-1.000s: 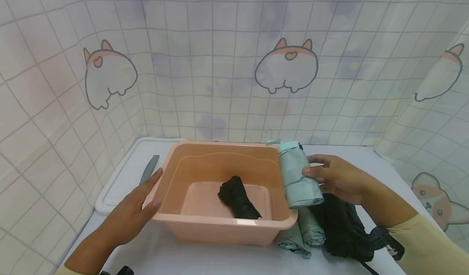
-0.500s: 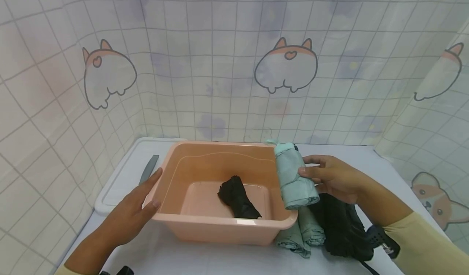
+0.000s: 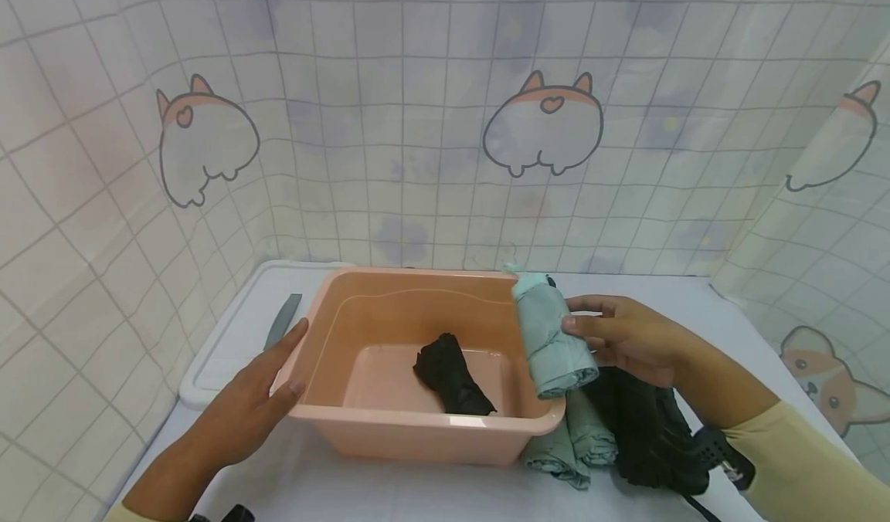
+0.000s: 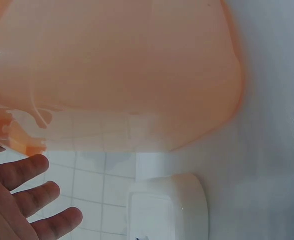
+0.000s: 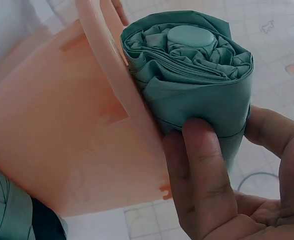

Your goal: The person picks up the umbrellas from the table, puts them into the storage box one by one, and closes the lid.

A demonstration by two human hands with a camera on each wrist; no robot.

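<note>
My right hand (image 3: 626, 340) grips a mint-green folded umbrella (image 3: 554, 340) between thumb and fingers, over the right rim of a peach plastic basin (image 3: 431, 438). In the right wrist view the umbrella's round end cap (image 5: 190, 36) shows among wound folds of fabric, close beside the rim. Straight fingers of my left hand (image 3: 239, 406) rest against the basin's left rim; in the left wrist view several fingertips (image 4: 62, 222) stand near its wall. A black rolled fabric bundle (image 3: 453, 377) lies inside on the basin floor.
Right of the basin, two green rolled bundles (image 3: 591, 433) lie partly under its rim. A loose black fabric bundle (image 3: 650, 433) with a strap sits beside them. Behind the left hand is a white lidded box or board (image 3: 232, 337) with a grey piece (image 3: 283, 321) on it.
My right hand has moved slightly left with the green umbrella, bringing it further over the basin's right rim. The left hand, the basin and the black bundle inside have stayed in place.
</note>
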